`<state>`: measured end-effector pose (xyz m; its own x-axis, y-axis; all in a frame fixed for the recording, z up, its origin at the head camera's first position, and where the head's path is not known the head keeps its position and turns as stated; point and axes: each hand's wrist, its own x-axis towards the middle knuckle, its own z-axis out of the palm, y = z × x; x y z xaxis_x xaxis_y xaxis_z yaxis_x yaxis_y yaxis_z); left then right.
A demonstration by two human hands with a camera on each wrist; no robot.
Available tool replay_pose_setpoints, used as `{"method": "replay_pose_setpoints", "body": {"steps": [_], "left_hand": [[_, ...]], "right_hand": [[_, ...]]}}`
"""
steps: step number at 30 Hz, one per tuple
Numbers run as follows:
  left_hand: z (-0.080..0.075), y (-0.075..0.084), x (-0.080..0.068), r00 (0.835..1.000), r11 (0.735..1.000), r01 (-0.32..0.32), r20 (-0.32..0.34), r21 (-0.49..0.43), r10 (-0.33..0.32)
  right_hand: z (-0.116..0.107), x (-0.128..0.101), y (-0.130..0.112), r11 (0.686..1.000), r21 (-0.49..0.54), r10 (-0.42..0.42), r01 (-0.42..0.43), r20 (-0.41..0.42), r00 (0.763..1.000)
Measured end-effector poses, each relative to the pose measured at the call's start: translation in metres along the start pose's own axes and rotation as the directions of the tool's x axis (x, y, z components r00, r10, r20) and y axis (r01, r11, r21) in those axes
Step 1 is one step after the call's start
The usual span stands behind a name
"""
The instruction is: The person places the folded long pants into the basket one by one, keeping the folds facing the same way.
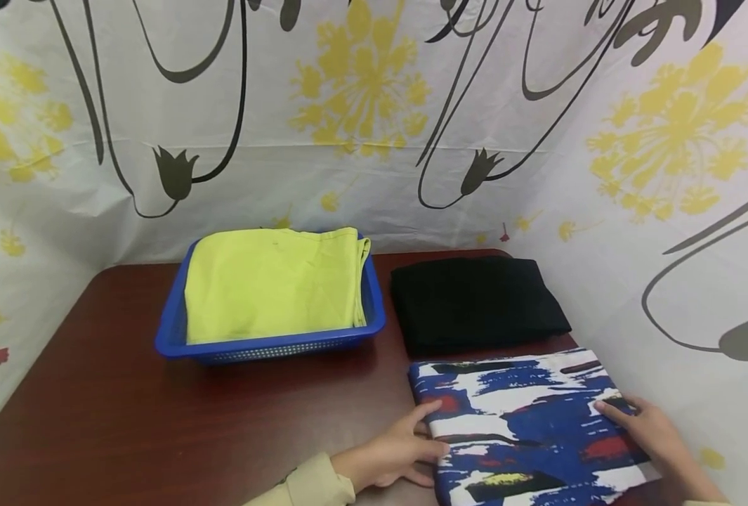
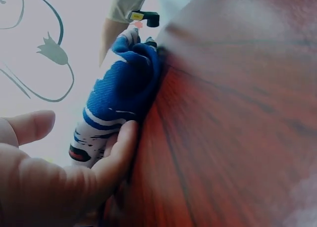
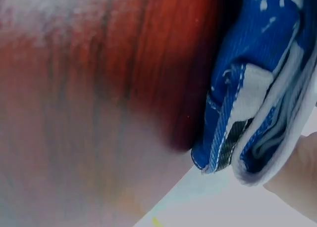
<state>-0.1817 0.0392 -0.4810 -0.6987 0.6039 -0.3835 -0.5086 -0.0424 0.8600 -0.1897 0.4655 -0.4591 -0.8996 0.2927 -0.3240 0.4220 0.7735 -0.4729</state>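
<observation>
A folded cloth (image 1: pixel 525 422) patterned in blue, white, red and black lies at the front right of the table, between both hands. Along its left edge is my left hand (image 1: pixel 399 446), fingers spread against the side. The left wrist view shows that thumb held away from the cloth (image 2: pixel 109 93) and a fairly straight finger touching it. On the right edge, my right hand (image 1: pixel 652 425) lays its thumb on top; its other fingers are mostly hidden. Folded layers and a stitched hem of the cloth (image 3: pixel 247 98) fill the right wrist view's right side.
A blue basket (image 1: pixel 272 346) at the back holds a folded yellow cloth (image 1: pixel 272 284). Behind the patterned cloth sits a folded black cloth (image 1: pixel 475 306). The dark red table (image 1: pixel 127 407) is bordered at the back and right by a flower-printed white sheet (image 1: pixel 272 190).
</observation>
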Motion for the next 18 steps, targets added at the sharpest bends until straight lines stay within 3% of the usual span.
{"method": "replay_pose_setpoints", "body": {"steps": [3, 7, 18], "left_hand": [[0.0013, -0.0029, 0.0014, 1.000, 0.999, -0.022, -0.013, 0.036, 0.023], [0.0030, -0.0059, 0.0046, 0.999, 0.993, -0.025, -0.039, 0.120, 0.030], [0.0054, -0.0031, 0.0054, 0.996, 0.978, -0.052, -0.064, 0.203, 0.067]], "right_hand": [[0.0029, -0.0031, -0.0007, 0.996, 0.087, 0.028, -0.033, 0.058, 0.998], [0.0059, -0.0045, -0.0015, 0.991, 0.117, 0.056, -0.069, 0.114, 0.992], [0.0073, -0.0020, -0.0041, 0.995, 0.088, 0.046, -0.053, 0.086, 0.995]]}}
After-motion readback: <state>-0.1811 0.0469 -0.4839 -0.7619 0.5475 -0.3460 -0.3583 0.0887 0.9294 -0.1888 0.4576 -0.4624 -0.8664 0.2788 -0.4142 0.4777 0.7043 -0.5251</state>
